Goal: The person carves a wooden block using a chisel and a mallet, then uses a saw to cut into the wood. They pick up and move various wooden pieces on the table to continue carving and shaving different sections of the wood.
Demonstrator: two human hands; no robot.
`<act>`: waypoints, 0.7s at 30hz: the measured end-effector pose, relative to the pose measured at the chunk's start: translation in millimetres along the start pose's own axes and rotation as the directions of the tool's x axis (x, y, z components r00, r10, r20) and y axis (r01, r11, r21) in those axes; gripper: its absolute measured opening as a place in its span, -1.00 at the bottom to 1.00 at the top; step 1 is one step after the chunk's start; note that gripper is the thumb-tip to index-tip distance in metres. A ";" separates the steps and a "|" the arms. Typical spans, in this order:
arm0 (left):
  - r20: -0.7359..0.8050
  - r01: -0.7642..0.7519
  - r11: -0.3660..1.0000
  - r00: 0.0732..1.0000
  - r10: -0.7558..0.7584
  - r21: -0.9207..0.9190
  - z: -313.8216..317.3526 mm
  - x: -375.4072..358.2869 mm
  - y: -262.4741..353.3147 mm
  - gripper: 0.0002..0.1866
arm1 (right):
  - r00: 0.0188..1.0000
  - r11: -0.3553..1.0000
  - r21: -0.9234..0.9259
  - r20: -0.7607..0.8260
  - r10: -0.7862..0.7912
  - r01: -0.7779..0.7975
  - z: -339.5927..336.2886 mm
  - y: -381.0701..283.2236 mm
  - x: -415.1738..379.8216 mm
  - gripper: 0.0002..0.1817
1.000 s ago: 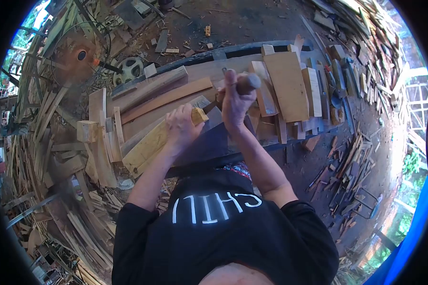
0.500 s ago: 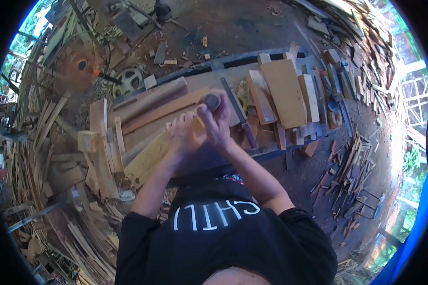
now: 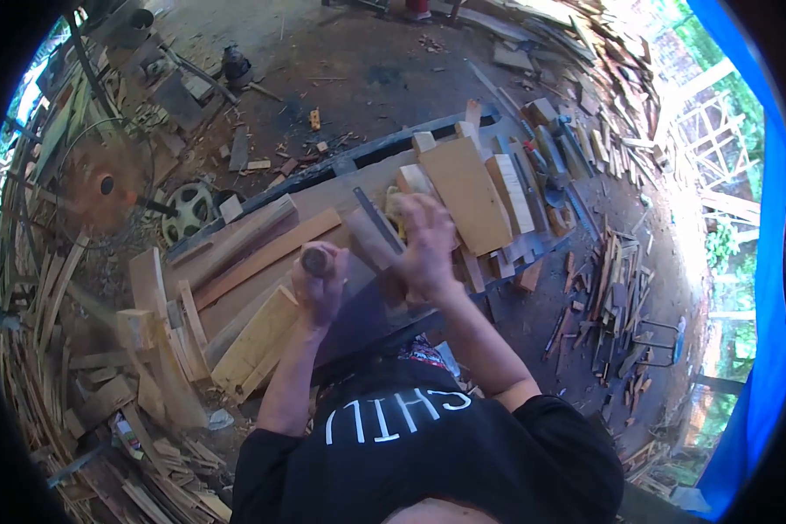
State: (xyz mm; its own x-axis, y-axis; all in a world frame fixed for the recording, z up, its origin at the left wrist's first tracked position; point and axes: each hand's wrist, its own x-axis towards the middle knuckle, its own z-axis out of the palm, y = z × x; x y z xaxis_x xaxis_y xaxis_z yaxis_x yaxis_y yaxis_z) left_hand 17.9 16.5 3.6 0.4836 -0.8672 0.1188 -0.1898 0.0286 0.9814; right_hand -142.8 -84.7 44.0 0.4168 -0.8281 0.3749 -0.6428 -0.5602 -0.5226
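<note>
While the left hand [image 3: 320, 284] grips a handle [image 3: 316, 260], shirt [image 3: 393, 472] lettering begins "CHIL"

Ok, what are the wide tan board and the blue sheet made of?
Wide tan board: likely wood or plywood, matt, seemingly unpainted; flat face, grain too faint to settle which.
Blue sheet: probably plastic tarp, smooth, evenly coloured, loose folds.

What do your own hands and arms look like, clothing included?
The left hand and right hand are bare, with no gloves or wristwatch visible. Both forearms are uncovered below the short sleeves of a black shirt with white lettering.
</note>
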 end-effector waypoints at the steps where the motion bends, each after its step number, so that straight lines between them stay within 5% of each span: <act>1: -0.044 -0.020 0.998 0.999 0.018 -0.054 4.1 1.5 -2.9 -0.87 | 0.996 0.992 -0.104 -0.062 0.071 -0.077 1.4 34.9 1.5 -0.10; 3: -0.072 -0.064 0.997 0.996 0.061 -0.044 6.6 2.0 -6.0 -0.87 | 0.957 0.886 -0.362 -0.144 0.253 -0.289 2.7 94.4 5.5 0.10; 6: -0.090 -0.109 0.993 0.990 0.105 -0.044 7.6 0.7 -13.8 -0.87 | 0.929 0.776 -0.517 -0.129 0.346 -0.361 9.3 143.4 14.5 0.23; 14: -0.146 -0.017 1.000 0.989 0.018 0.014 13.3 -1.3 1.3 -0.86 | 0.859 0.809 -0.385 0.077 0.507 -0.443 3.0 160.6 30.1 0.27; 21: -0.146 0.124 0.990 0.983 -0.114 0.061 12.0 -0.9 -1.2 -0.82 | 0.829 0.826 -0.105 0.016 0.559 -0.554 -58.2 200.6 49.0 0.17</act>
State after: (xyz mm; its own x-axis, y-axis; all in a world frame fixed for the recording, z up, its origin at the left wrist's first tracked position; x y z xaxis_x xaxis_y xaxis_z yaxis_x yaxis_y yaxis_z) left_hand 7.5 11.3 0.5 0.6214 -0.7831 0.0271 -0.1800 -0.1090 0.9776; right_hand -288.7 -236.3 2.2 -0.0029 -1.0000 0.0062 -0.8291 -0.0011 -0.5591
